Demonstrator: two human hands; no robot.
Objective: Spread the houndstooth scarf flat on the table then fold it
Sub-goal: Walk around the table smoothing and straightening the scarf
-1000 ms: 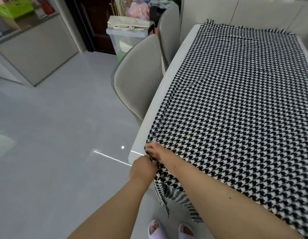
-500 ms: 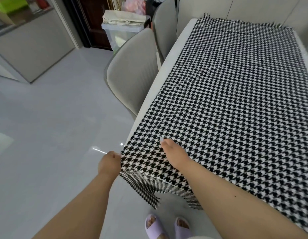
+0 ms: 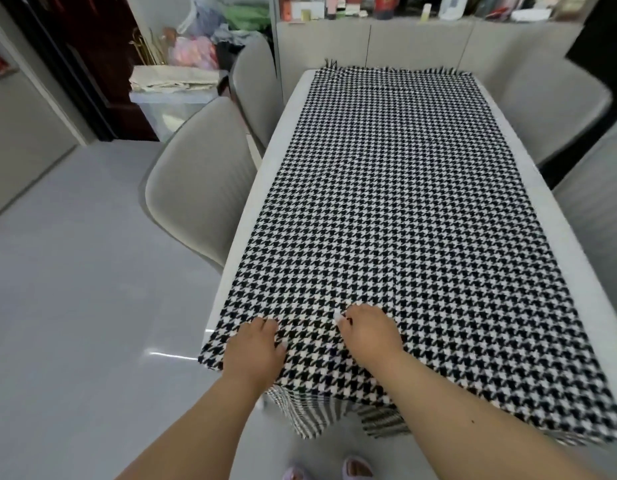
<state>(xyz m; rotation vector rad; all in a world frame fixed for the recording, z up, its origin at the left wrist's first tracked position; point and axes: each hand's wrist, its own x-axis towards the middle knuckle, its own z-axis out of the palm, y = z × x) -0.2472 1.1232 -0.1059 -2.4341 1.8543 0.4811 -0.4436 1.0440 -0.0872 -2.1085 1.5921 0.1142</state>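
Spreading nearly done, folding not yet begun.
Our left hand (image 3: pixel 253 348) and right hand (image 3: pixel 367 332) press loosely curled fingers on the houndstooth scarf (image 3: pixel 397 209), gripping nothing; it covers the table (image 3: pixel 265 188), near end overhanging. Beyond, a clear plastic bin (image 3: pixel 172 110) carries folded cloth on top.

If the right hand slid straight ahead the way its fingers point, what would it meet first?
Nothing but more houndstooth scarf: the right hand lies on it, fingers pointing up the table. Nothing stands on the cloth ahead; the fringed far edge comes next, as far as the view shows.
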